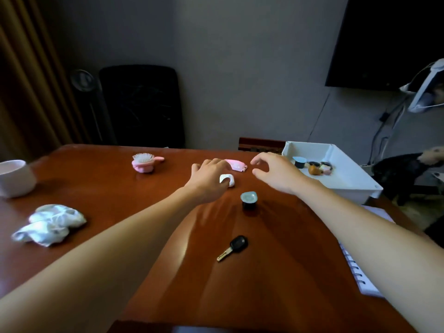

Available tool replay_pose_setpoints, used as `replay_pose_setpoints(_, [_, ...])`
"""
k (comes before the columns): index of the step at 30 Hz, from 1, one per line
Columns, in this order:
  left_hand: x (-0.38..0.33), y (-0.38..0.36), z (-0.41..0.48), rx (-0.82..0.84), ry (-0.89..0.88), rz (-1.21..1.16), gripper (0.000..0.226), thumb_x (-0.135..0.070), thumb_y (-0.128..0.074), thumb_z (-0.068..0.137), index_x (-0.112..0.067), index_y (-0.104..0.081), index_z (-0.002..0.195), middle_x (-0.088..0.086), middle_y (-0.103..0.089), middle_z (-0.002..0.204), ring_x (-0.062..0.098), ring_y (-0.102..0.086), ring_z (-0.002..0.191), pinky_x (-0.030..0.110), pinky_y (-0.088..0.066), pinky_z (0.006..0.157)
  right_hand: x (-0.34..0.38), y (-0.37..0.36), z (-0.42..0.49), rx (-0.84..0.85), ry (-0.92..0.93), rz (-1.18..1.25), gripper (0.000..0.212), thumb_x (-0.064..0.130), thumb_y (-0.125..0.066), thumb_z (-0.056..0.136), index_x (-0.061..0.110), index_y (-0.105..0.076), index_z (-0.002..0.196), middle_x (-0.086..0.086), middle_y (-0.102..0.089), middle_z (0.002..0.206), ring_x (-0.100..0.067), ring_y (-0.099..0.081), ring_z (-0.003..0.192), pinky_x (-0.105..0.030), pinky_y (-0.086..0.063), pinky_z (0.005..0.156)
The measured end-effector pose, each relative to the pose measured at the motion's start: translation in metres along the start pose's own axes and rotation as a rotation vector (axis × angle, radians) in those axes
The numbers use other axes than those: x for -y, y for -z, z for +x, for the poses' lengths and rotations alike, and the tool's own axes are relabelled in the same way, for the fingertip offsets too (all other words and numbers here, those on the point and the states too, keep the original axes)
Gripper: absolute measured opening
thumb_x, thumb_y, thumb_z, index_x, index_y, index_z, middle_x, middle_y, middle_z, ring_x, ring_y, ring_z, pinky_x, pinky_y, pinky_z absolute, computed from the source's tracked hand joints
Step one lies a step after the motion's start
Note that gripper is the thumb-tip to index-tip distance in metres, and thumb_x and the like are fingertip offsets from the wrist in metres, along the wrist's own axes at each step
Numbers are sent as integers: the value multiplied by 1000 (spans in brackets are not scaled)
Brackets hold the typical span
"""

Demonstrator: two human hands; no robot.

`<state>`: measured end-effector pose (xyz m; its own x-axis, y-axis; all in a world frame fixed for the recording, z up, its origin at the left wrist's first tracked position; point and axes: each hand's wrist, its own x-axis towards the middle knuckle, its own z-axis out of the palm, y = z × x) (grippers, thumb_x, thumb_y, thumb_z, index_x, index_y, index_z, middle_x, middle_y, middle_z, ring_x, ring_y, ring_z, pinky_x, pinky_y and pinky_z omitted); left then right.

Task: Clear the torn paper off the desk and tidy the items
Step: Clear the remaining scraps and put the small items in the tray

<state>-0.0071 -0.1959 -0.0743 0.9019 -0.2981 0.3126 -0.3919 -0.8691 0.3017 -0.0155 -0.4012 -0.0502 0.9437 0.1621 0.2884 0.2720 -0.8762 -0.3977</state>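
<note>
My left hand (pixel 208 175) curls its fingers round a small white case (pixel 227 179) lying on the brown desk (pixel 144 236). My right hand (pixel 276 173) hovers just to its right with fingers loosely spread, holding nothing. Beyond both hands lies a flat pink item (pixel 236 164). A small dark cup with a pale blue lid (pixel 249 200) stands close in front of the hands. A black-headed key (pixel 233 247) lies nearer to me. Crumpled white paper (pixel 49 224) sits at the left. A pink hairbrush (pixel 145 162) rests at the far middle.
A white tray (pixel 348 179) at the right holds another lidded cup and several small items. A white mug (pixel 15 177) stands at the far left edge. A spiral notebook (pixel 358 267) lies under my right forearm. A black chair (pixel 141 104) stands behind the desk.
</note>
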Motion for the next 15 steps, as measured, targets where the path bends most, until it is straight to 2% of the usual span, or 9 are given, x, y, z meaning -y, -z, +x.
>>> replay_pose_setpoints(4, [15,0,-28,23,20,-7,34,-27,-51,98,-29,-53,131,-3,-45,149,21,-35,138,46,-20,112,10,-21,-20,117,-54,-20,32,39,-56,95,31,-57,126,3,-54,133,-18,-49,124,-35,-42,101])
replay_pose_setpoints(8, [32,-6,-50,44,33,-21,34,-26,-52,97,-30,-53,131,-3,-44,149,21,-33,139,47,-21,113,13,-42,-35,203,-86,-61,42,49,-52,94,32,-52,133,2,-49,138,-22,-42,130,-42,-36,108])
replay_pose_setpoints(15, [64,-17,-73,36,55,-30,30,-34,-50,99,-30,-55,129,-5,-48,144,20,-39,133,43,-25,106,23,-70,-41,177,-12,11,32,27,-54,99,28,-53,132,2,-47,136,-16,-40,126,-27,-33,97])
